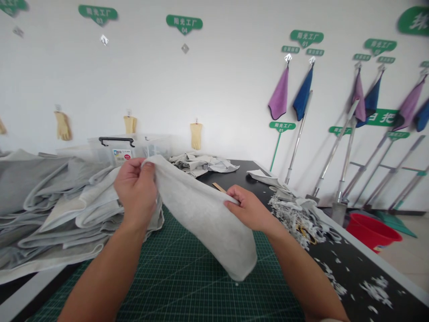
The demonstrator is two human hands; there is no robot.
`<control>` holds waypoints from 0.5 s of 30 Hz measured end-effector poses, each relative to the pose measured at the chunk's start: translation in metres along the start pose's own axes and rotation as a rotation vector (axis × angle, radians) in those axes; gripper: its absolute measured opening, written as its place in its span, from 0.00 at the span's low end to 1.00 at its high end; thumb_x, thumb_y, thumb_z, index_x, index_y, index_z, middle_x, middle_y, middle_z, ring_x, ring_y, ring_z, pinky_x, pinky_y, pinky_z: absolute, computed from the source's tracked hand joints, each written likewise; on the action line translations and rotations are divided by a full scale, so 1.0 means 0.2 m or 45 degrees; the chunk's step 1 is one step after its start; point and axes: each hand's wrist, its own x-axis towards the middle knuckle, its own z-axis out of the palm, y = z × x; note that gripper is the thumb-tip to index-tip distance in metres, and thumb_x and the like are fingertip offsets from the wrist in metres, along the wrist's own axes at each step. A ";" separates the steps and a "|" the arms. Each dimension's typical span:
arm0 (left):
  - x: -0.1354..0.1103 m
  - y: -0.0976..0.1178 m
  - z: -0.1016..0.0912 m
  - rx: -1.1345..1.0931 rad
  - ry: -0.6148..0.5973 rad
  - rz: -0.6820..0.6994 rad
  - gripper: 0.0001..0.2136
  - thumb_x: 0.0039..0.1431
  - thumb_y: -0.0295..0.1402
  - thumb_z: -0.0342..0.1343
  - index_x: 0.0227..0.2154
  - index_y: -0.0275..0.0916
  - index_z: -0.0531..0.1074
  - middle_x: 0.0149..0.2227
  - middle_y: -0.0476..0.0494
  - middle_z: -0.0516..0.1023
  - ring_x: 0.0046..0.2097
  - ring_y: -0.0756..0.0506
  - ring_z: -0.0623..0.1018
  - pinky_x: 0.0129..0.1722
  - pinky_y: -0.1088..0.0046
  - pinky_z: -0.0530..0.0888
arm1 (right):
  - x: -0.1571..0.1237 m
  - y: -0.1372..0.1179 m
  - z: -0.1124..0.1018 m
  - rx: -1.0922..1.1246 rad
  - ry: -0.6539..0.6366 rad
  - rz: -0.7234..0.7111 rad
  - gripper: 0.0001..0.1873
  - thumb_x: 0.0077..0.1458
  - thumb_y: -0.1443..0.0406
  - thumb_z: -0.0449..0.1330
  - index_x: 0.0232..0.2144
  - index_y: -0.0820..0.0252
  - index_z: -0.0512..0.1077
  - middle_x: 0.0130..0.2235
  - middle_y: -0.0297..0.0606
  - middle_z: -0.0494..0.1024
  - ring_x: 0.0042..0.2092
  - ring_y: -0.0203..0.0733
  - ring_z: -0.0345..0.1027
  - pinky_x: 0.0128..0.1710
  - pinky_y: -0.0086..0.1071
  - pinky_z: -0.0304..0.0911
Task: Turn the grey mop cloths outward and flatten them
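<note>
The left grip (136,190) pinches a corner of a pale grey cloth (201,219), the right grip (248,208) pinches its edge; the cloth sags between them above a green cutting mat (174,277), folded cloths (56,210) beside the left grip.

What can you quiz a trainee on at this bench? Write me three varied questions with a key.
1. Which sits higher on the pale grey towelling cloth: the left hand or the right hand?
2. True or false: the round red plastic tub stands on the green gridded cutting mat.
3. Fill in the blank: the cloth hanging on the white wall just left of the dark blue cloth is ____.

Key: 1. Left hand. 2. False, it stands on the floor beyond the table. 3. Purple.
</note>
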 end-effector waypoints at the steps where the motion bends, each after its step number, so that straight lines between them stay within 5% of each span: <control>1: 0.04 -0.01 -0.01 -0.034 0.077 0.038 0.06 0.50 0.30 0.58 0.32 0.35 0.70 0.27 0.52 0.71 0.27 0.52 0.70 0.30 0.77 0.69 | 0.00 0.01 -0.01 -0.013 -0.021 -0.004 0.03 0.54 0.64 0.53 0.31 0.58 0.64 0.28 0.31 0.68 0.29 0.36 0.60 0.28 0.28 0.53; 10: 0.19 -0.05 -0.08 -0.023 0.313 0.089 0.06 0.50 0.27 0.56 0.30 0.34 0.65 0.25 0.54 0.67 0.26 0.52 0.69 0.30 0.75 0.70 | 0.02 0.13 -0.12 -0.261 -0.207 -0.024 0.10 0.57 0.62 0.51 0.32 0.57 0.72 0.33 0.36 0.75 0.33 0.40 0.66 0.30 0.29 0.56; 15: 0.20 -0.05 -0.11 0.234 0.401 0.143 0.06 0.49 0.28 0.56 0.31 0.31 0.70 0.24 0.52 0.68 0.25 0.53 0.67 0.26 0.78 0.66 | 0.02 0.19 -0.17 -0.351 0.068 0.023 0.11 0.57 0.63 0.51 0.34 0.57 0.73 0.31 0.36 0.75 0.30 0.39 0.65 0.29 0.29 0.55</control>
